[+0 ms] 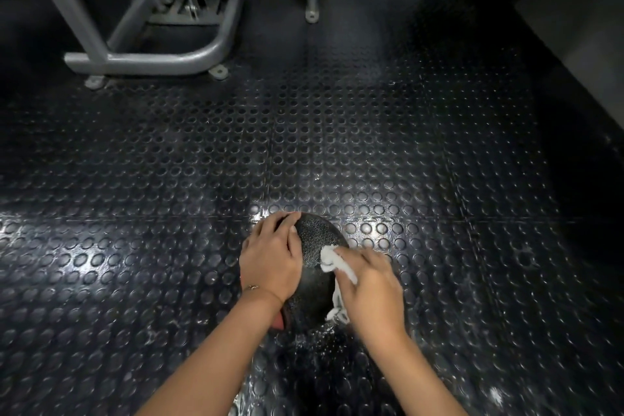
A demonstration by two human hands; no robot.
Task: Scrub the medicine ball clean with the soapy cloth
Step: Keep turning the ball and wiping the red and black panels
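Grip is my main worry. Looking down from the head camera, the medicine ball (315,238) sits on the studded rubber floor (337,145) just in front of me, between my arms. My left hand (270,257) lies over its left side and top, palm pressed on, fingers spread along the curve. My right hand (371,287) is on the right flank, fingers curled around the soapy cloth (329,258), which is bunched white against the ball, with a tail hanging below my palm.

The ball's dark skin looks pebbled, which should give some bite, but it shines wet. White flecks of suds lie on the floor near it, so I expect it to be slick and ready to roll. I judge it dense and heavy, firm under pressure and in no way fragile. It is too wide for one hand to close around, so I would steady it from above with a flat palm and turn it, not lift it. A grey machine frame (152,59) stands well apart at the far left.
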